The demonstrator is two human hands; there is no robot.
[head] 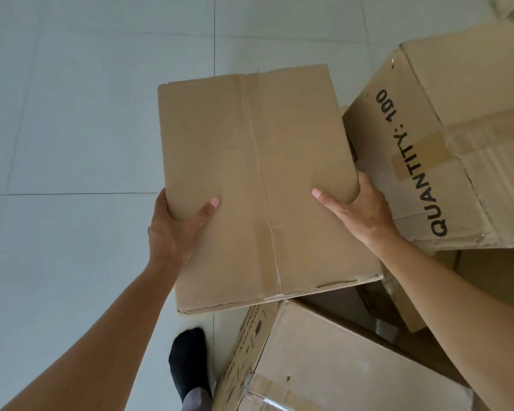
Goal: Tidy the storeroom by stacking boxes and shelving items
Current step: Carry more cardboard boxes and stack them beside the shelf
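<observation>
Both hands are on the cardboard box [250,173], one on each long side. The left hand [172,232] clamps the left edge, its thumb [208,207] laid flat across the top face and pointing in toward the centre seam. The right hand [362,212] mirrors it on the right edge, its thumb [324,197] stretched flat over the top as well. The box sits in the crook between thumb and palm on each side. The other fingers go down past the edges and out of sight beneath it, so I cannot tell whether they are spread or bunched under there.

The box is closed, flaps meeting along a taped seam that runs away from the person. It is held out in front at arm's reach, over the pale tiled floor [72,143].

Its right side is just beside a bigger carton [457,137] printed "QUANTITY: 100". Its near edge overlaps another brown carton [339,366] lying lower down. A foot in a black sock [189,363] stands on the tiles beside that lower carton.
</observation>
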